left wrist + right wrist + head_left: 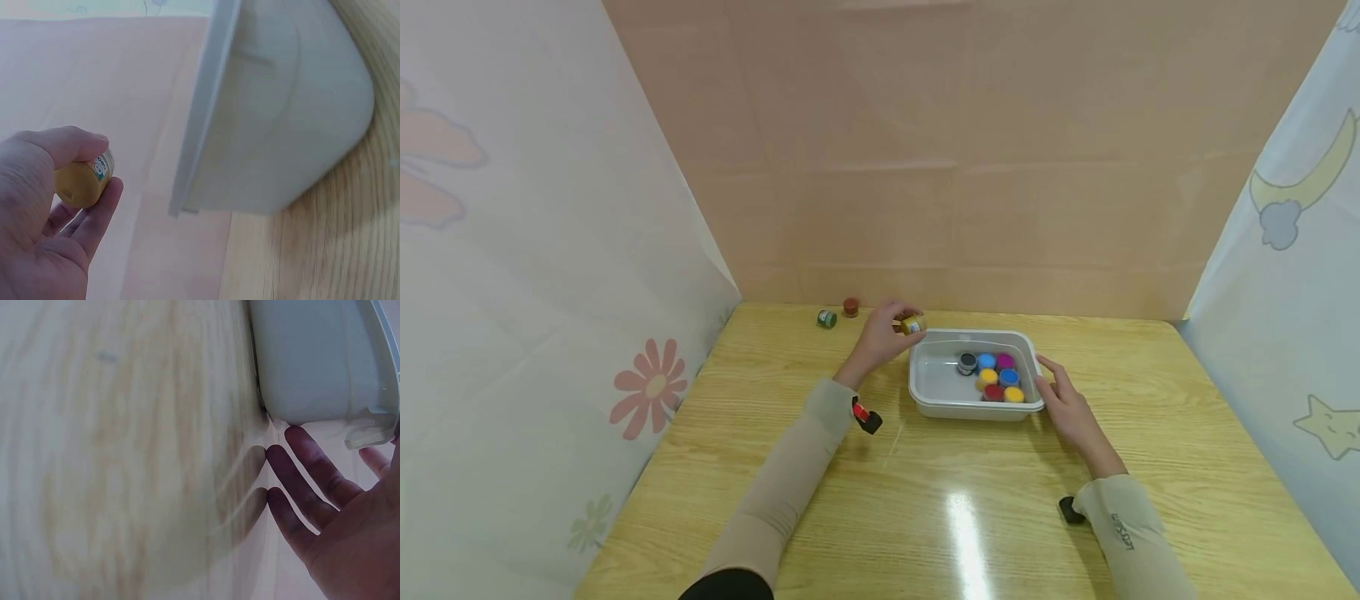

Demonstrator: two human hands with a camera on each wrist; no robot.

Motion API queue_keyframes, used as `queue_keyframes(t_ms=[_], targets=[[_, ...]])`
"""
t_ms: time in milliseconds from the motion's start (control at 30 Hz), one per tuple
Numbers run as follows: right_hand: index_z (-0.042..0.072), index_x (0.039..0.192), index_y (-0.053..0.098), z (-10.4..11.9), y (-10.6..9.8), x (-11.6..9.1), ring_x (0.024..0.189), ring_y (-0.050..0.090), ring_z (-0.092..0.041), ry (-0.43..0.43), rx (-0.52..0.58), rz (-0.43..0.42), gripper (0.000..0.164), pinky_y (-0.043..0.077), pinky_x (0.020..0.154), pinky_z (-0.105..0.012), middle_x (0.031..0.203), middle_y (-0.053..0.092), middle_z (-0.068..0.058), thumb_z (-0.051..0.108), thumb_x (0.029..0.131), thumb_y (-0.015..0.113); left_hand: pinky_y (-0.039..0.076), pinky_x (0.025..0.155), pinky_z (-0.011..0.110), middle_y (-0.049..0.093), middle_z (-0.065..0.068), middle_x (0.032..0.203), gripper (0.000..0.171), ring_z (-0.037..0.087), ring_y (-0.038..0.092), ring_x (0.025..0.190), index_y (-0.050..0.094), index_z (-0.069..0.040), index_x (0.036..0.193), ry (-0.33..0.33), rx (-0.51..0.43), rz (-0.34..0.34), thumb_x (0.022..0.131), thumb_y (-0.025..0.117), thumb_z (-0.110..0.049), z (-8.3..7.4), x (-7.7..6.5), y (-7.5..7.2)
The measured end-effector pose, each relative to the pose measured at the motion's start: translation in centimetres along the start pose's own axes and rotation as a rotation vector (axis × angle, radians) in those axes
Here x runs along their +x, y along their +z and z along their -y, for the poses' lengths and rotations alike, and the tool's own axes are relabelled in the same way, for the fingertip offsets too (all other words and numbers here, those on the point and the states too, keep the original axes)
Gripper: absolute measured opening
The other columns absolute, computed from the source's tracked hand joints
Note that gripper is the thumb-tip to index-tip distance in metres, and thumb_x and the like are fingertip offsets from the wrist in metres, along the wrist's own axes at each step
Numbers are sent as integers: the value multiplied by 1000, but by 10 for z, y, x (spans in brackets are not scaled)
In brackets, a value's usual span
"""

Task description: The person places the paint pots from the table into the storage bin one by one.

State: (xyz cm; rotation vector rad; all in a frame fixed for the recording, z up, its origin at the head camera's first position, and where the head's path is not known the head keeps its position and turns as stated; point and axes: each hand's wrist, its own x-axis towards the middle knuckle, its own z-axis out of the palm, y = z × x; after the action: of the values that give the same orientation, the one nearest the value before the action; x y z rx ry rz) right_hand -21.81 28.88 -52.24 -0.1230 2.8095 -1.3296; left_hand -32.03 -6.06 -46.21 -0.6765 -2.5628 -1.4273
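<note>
My left hand (880, 340) pinches a small jar of ochre-yellow paint (913, 325) between thumb and fingers, beside the upper left corner of a white plastic bin (936, 408). In the left wrist view the jar (81, 182) lies tilted in the grip, its label partly showing. At the bin's right end, my right hand (1071, 417) has its fingers spread and extended; in the right wrist view fingertips meet the outer wall of the bin (306, 369) and the table. Inside the bin, several paint jars stand at the right: a black-lidded jar (967, 362), blue, magenta, yellow and dark red ones.
Left of the bin, near the table's back edge, a green jar (827, 318) lies on its side and a red-brown jar (851, 307) stands behind it. A brown paper wall (865, 208) rises behind the wooden table (850, 517). Patterned white sheets (587, 250) hang at both sides.
</note>
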Motion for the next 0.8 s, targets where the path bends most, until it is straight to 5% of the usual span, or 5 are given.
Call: queue_keyframes(t_ms=[267, 533, 800], targets=[[17, 166, 17, 1, 0, -1, 128, 54, -56, 3, -1, -5, 63, 38, 106, -74, 136, 58, -38, 47, 113, 31, 58, 92, 25, 67, 5, 120, 34, 18, 66, 106, 71, -13, 123, 43, -27, 25, 91, 81, -20, -15, -4, 3], [17, 166, 18, 1, 0, -2, 127, 55, -56, 2, -12, -14, 62, 39, 105, -74, 134, 60, -38, 47, 113, 31, 59, 96, 39, 68, 8, 118, 35, 20, 67, 105, 70, -7, 123, 99, -74, 58, 92, 81, -17, -33, -10, 7], [18, 166, 18, 2, 1, -1, 126, 56, -55, -3, -5, -12, 62, 40, 105, -73, 133, 60, -37, 46, 113, 31, 60, 91, 39, 70, 4, 116, 34, 17, 65, 102, 71, -8, 123, 126, -80, 86, 92, 81, -20, -40, -14, 15]])
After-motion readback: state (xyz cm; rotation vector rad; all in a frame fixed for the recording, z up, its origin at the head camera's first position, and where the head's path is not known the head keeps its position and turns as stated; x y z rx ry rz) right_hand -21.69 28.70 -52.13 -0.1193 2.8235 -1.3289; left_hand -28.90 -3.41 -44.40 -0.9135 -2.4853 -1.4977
